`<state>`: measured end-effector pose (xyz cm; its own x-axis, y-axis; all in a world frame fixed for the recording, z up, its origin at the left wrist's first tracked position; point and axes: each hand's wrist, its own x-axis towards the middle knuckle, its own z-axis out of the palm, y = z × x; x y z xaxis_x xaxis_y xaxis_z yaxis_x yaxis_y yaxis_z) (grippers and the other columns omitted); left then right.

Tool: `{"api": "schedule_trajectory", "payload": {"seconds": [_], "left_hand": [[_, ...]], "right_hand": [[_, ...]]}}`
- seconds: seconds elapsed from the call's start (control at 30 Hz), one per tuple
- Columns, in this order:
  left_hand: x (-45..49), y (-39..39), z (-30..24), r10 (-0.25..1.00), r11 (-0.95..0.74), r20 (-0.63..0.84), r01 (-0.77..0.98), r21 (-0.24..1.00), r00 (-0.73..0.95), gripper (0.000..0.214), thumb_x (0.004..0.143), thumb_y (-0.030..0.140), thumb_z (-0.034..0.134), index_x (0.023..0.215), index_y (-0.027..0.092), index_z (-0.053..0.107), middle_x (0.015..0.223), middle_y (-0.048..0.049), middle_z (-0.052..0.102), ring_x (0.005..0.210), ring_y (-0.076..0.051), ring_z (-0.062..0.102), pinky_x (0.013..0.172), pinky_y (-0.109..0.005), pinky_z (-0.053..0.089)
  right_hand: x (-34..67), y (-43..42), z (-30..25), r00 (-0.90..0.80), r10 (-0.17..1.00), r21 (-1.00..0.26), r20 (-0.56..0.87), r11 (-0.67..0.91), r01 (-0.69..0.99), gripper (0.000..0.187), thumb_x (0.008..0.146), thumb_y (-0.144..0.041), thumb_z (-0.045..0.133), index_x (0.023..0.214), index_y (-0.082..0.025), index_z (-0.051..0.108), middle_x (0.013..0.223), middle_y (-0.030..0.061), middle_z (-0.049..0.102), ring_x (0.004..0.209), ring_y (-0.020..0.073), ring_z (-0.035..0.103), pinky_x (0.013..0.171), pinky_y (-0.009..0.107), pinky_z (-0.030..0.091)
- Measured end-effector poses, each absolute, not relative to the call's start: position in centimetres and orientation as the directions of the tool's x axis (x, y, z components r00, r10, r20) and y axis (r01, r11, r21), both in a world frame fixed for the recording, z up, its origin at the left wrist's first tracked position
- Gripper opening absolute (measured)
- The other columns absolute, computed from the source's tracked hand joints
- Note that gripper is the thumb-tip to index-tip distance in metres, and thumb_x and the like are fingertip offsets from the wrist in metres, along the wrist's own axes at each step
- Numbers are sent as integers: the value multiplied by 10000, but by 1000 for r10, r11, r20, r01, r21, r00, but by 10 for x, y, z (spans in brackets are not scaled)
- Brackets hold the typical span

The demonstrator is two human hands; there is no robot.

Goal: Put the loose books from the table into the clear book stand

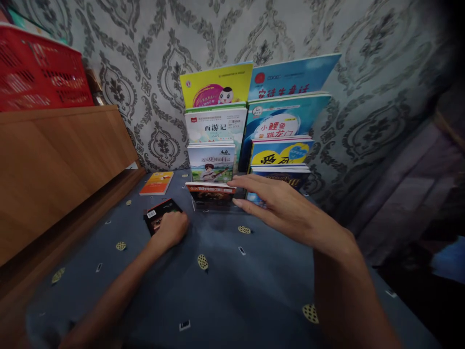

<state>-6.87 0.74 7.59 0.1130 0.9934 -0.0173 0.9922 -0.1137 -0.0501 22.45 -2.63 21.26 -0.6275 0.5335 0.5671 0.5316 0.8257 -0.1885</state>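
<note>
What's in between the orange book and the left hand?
In the head view, a strip of blue cloth, then part of the black book, which the left hand touches.

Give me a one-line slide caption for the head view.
Left hand at a dark book lying flat, right hand open beside standing books.

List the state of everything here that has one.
Left hand: curled on the black book, grip hidden
Black book: closed, partly covered
Orange book: closed, lying flat
Right hand: open, at the front book
Standing books: closed, in two columns
Red basket: upright, on the cabinet
</note>
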Motion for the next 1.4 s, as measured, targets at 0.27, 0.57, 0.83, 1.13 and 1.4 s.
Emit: {"api": "schedule_trajectory", "payload": {"seconds": [0.27,0.57,0.83,1.13,1.4], "left_hand": [[-107,9,85,995,68,74,996,-55,-64,338,990,404,465,1182,189,641,1208,-175,690,1130,-318,651,858,-378,499],[-146,-7,68,993,114,26,993,2,-114,294,954,392,502,1146,241,665,1153,-107,713,1048,-274,671,797,-314,486],[-99,-33,60,973,-218,-19,936,277,232,266,907,396,573,1087,214,646,1021,-58,718,936,-234,659,797,-314,488],[-53,-24,36,886,-450,219,872,194,409,426,938,93,387,1326,172,545,1344,-130,611,1255,-239,553,1064,-403,449],[-40,-13,18,895,-412,213,909,65,391,475,935,71,361,1382,121,516,1454,-173,554,1352,-264,519,1092,-455,429]], "right_hand": [[213,-34,210,-710,545,-255,446,838,483,349,1016,-358,469,1323,-241,587,1295,62,680,1163,241,651,969,375,524],[159,-46,155,-845,526,-178,97,844,505,190,998,-251,530,1126,-180,651,1087,108,715,970,245,699,846,358,551],[133,-61,83,-860,489,-205,150,866,456,351,994,-238,537,1301,-75,584,1433,229,551,1366,318,502,1161,513,384],[130,-35,44,-749,634,-212,193,772,599,388,1015,-199,436,1340,-23,553,1463,259,513,1428,320,429,1190,511,338],[135,-24,26,-674,710,-259,205,703,662,541,1012,-337,473,1452,-22,461,1532,241,445,1479,314,345,1221,503,281]]}}
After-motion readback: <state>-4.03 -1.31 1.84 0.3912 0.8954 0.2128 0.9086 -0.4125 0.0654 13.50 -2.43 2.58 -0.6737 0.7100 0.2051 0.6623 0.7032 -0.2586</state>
